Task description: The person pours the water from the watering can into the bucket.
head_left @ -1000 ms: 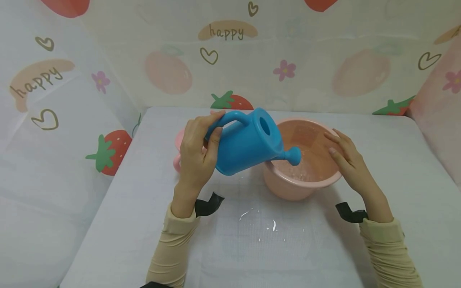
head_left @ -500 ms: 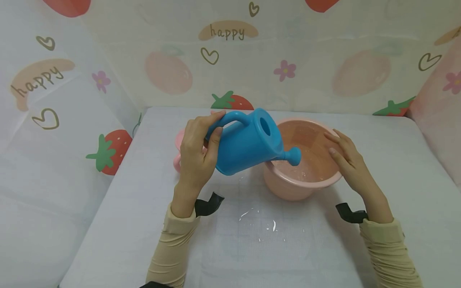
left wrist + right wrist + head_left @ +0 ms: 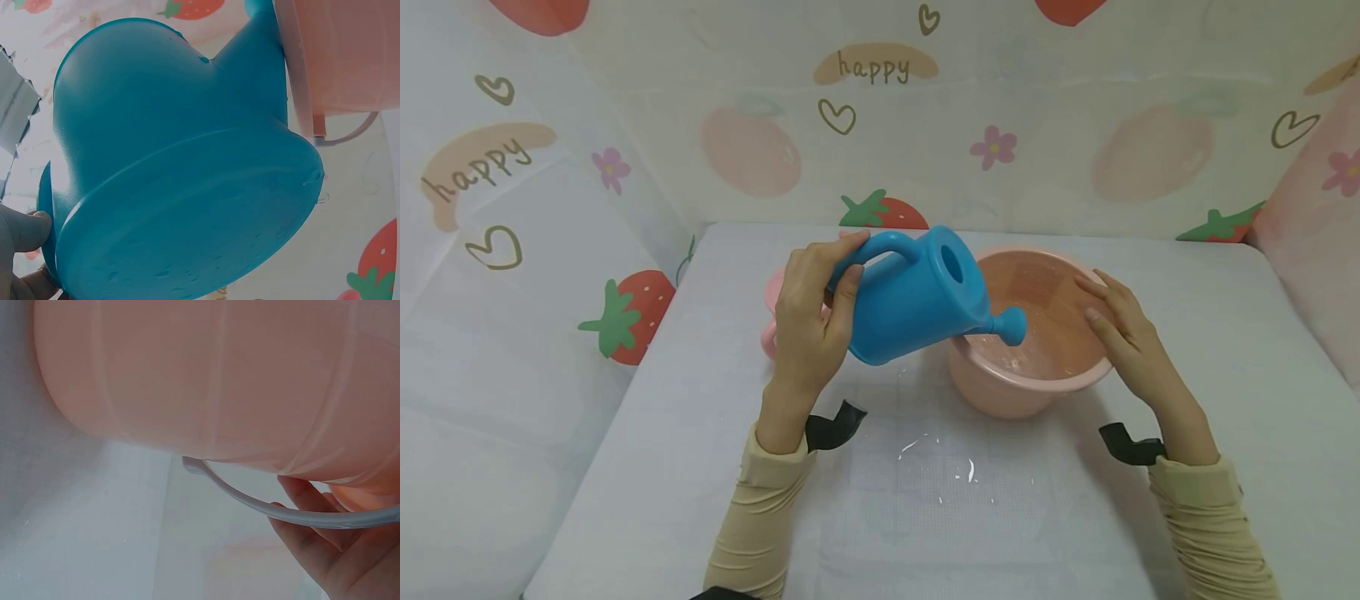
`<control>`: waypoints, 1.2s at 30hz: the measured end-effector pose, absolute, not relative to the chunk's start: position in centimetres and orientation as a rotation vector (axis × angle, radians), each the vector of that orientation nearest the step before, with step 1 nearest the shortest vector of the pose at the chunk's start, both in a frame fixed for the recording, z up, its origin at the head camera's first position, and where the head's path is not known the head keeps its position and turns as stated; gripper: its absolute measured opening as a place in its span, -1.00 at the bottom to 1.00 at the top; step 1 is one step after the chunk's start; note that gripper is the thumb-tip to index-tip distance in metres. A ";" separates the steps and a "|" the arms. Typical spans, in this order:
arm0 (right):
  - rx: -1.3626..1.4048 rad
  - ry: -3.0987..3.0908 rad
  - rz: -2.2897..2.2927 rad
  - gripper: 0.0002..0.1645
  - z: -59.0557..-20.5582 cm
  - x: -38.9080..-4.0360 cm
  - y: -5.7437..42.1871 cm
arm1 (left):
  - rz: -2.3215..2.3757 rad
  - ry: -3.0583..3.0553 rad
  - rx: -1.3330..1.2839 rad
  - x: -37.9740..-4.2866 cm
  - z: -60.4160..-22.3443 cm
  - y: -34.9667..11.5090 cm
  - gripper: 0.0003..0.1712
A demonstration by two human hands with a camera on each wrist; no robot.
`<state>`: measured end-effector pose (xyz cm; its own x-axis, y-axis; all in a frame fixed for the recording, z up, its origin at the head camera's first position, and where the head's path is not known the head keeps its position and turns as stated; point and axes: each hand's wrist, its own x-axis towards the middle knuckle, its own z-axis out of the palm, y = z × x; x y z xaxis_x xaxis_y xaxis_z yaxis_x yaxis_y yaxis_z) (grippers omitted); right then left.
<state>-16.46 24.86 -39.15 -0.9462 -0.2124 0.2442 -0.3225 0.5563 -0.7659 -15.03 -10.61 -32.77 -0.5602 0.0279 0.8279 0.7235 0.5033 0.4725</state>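
In the head view my left hand (image 3: pixel 812 321) grips the handle of a blue watering can (image 3: pixel 910 300), its thumb on the near side. Tilted to the right, the can has its sprinkler head (image 3: pixel 1012 326) over the left rim of a pink basin (image 3: pixel 1007 396). Rippled water shows at the bottom of the basin. My right hand (image 3: pixel 1127 337) holds the basin's right rim. The left wrist view shows the wet underside of the can (image 3: pixel 187 231). In the right wrist view, fingers (image 3: pixel 300 534) meet the basin wall (image 3: pixel 187 375) beside a grey loop handle (image 3: pixel 275 512).
A pink object with a loop handle (image 3: pixel 768 339) stands behind my left hand, mostly hidden. Water drops (image 3: pixel 972 471) lie on the white table covering (image 3: pixel 880 533) before the basin. Printed sheets (image 3: pixel 1037 75) with strawberries and hearts rise at the back and sides.
Both hands, the watering can and the basin keep their places. Only the ripples on the water in the basin differ slightly.
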 end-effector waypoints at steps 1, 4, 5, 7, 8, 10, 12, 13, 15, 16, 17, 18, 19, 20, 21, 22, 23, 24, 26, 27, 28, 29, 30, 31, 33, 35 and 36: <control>0.458 -2.659 1.348 -0.47 -39.1 -16.5 24.8 | -1.099 -1.946 -0.618 -15.0 -32.8 -10.6 -0.67; 0.457 -2.657 1.349 -0.47 -39.1 -16.5 24.9 | -1.100 -1.947 -0.617 -15.0 -32.8 -10.6 -0.67; 0.458 -2.655 1.352 -0.47 -39.1 -16.5 24.9 | -1.101 -1.947 -0.617 -15.0 -32.8 -10.6 -0.67; 0.448 -2.659 1.350 -0.47 -39.2 -16.5 24.9 | -1.102 -1.947 -0.617 -15.1 -32.8 -10.6 -0.67; 0.448 -2.658 1.351 -0.47 -39.2 -16.5 24.9 | -1.102 -1.948 -0.617 -15.1 -32.8 -10.6 -0.67; 0.448 -2.656 1.351 -0.47 -39.2 -16.5 24.8 | -1.101 -1.948 -0.618 -15.1 -32.8 -10.6 -0.67; 0.451 -2.653 1.350 -0.46 -39.2 -16.5 24.8 | -1.101 -1.946 -0.620 -15.1 -32.9 -10.6 -0.67; 0.452 -2.651 1.349 -0.46 -39.2 -16.5 24.8 | -1.102 -1.945 -0.621 -15.1 -32.9 -10.6 -0.67; 0.456 -2.648 1.349 -0.47 -39.2 -16.5 24.8 | -1.103 -1.941 -0.623 -15.2 -32.9 -10.6 -0.67; 0.457 -2.647 1.350 -0.47 -39.2 -16.5 24.8 | -1.103 -1.940 -0.624 -15.2 -32.9 -10.6 -0.67; 0.457 -2.646 1.349 -0.47 -39.3 -16.5 24.8 | -1.104 -1.938 -0.625 -15.2 -32.9 -10.6 -0.67; 0.454 -2.647 1.349 -0.47 -39.3 -16.5 24.8 | -1.104 -1.937 -0.626 -15.2 -32.9 -10.6 -0.67; 0.459 -2.643 1.352 -0.47 -39.3 -16.5 24.8 | -1.104 -1.935 -0.628 -15.2 -32.9 -10.6 -0.68; 0.465 -2.640 1.354 -0.47 -39.2 -16.5 24.8 | -1.105 -1.934 -0.630 -15.2 -33.0 -10.6 -0.67; 0.469 -2.636 1.356 -0.47 -39.2 -16.5 24.8 | -1.104 -1.932 -0.633 -15.2 -33.0 -10.6 -0.67; 0.470 -2.635 1.355 -0.47 -39.3 -16.5 24.8 | -1.102 -1.931 -0.635 -15.2 -33.0 -10.6 -0.67; 0.470 -2.635 1.353 -0.47 -39.3 -16.5 24.8 | -1.101 -1.930 -0.637 -15.2 -33.0 -10.6 -0.67; 0.469 -2.634 1.354 -0.47 -39.3 -16.5 24.7 | -1.098 -1.930 -0.638 -15.2 -33.0 -10.6 -0.67; 0.462 -2.639 1.350 -0.47 -39.2 -16.6 24.7 | -1.093 -1.932 -0.640 -15.2 -33.0 -10.6 -0.67; 0.456 -2.643 1.348 -0.47 -39.2 -16.6 24.7 | -1.090 -1.932 -0.639 -15.2 -33.0 -10.6 -0.67; 0.456 -2.643 1.348 -0.47 -39.3 -16.6 24.7 | -1.088 -1.933 -0.639 -15.2 -33.0 -10.6 -0.67; 0.458 -2.643 1.349 -0.46 -39.3 -16.6 24.7 | -1.087 -1.933 -0.638 -15.2 -33.0 -10.6 -0.67; 0.462 -2.642 1.350 -0.46 -39.2 -16.6 24.7 | -1.085 -1.933 -0.637 -15.2 -33.0 -10.6 -0.67; 0.465 -2.641 1.351 -0.46 -39.3 -16.6 24.7 | -1.085 -1.932 -0.637 -15.2 -33.0 -10.6 -0.67; 0.471 -2.639 1.355 -0.46 -39.3 -16.6 24.7 | -1.084 -1.930 -0.638 -15.2 -33.0 -10.6 -0.67; 0.464 -2.644 1.353 -0.46 -39.3 -16.5 24.8 | -1.082 -1.927 -0.640 -15.2 -33.0 -10.5 -0.68; 0.460 -2.647 1.353 -0.46 -39.3 -16.5 24.8 | -1.081 -1.924 -0.643 -15.2 -33.0 -10.5 -0.68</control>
